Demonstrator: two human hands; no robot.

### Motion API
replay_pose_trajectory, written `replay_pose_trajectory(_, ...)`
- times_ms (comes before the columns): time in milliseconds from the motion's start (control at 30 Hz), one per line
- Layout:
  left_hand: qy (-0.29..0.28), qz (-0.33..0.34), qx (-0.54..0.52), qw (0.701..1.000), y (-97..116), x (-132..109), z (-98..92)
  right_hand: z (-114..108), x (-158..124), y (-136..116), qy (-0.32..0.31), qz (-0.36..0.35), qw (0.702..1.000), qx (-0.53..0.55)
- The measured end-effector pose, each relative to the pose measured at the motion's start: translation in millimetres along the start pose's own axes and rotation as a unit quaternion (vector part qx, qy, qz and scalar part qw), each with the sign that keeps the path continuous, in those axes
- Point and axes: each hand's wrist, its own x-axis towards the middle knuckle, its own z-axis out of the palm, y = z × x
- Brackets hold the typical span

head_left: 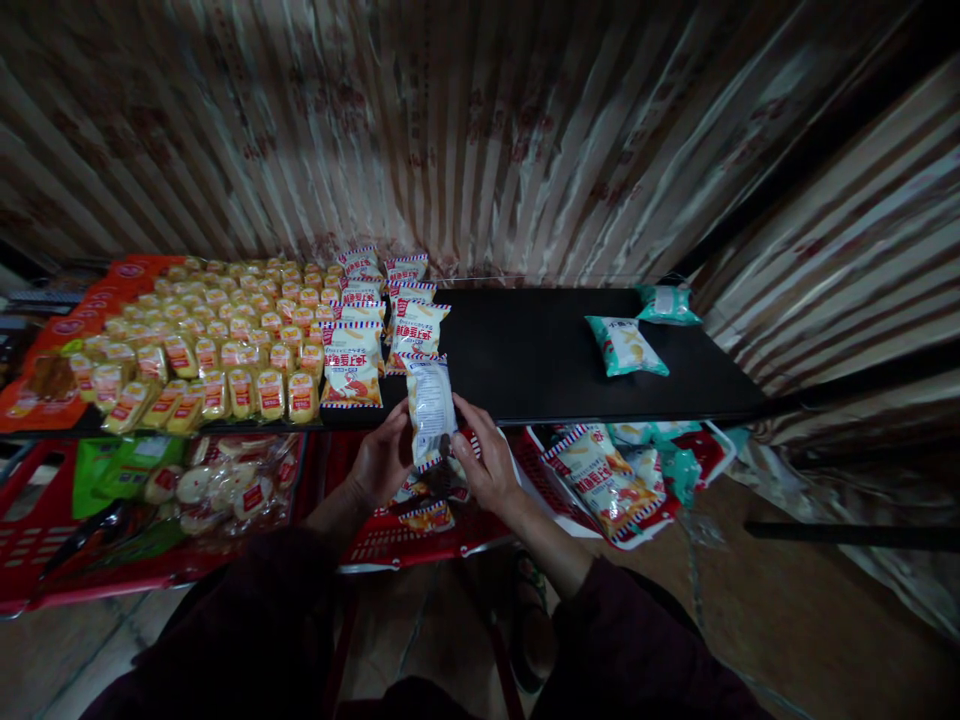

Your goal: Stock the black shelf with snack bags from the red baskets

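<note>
My left hand (382, 462) and my right hand (484, 462) both grip one snack packet (430, 408) by its lower corners, its pale back side turned up. It hangs at the front edge of the black table (540, 350). Just beyond it lie rows of red-white-blue snack packets (352, 365) of the same kind. Under my hands stands a red basket (420, 535) holding more of these packets.
Many small yellow packets (217, 350) fill the table's left half. Two teal packets (624, 345) lie at its right end. Another red basket (615, 480) with mixed packets stands on the right, one with round biscuits (217, 490) on the left. A striped curtain hangs behind.
</note>
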Motion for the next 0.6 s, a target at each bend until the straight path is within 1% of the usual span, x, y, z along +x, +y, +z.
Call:
replay_pose_trajectory(100,-0.062,-0.052,-0.068,0.994,-0.8,-0.9,-0.4,-0.5,-2.2,4.0,-0.026,0.030,0.997,0.072)
replay_pose_trajectory(167,-0.068,-0.045,-0.090,0.993,-2.8,-0.4,-0.6,-0.2,-2.3,5.4,-0.041,0.049,0.988,0.141)
replay_pose_trajectory(267,-0.046,-0.005,-0.071,0.996,-7.4,0.8,-1.0,0.8,-0.2,3.3,-0.054,0.068,0.966,0.246)
replay_pose_trajectory(367,-0.025,0.022,-0.029,0.999,-11.0,0.5,-1.0,2.8,2.0,1.5,-0.065,0.083,0.944,0.313)
replay_pose_trajectory(433,-0.017,0.031,-0.004,0.999,-11.7,-0.2,-0.3,4.2,2.4,3.0,-0.068,0.095,0.935,0.335)
replay_pose_trajectory(600,0.020,0.054,0.068,0.996,-9.4,1.7,1.1,4.6,5.2,7.1,-0.068,0.137,0.930,0.335)
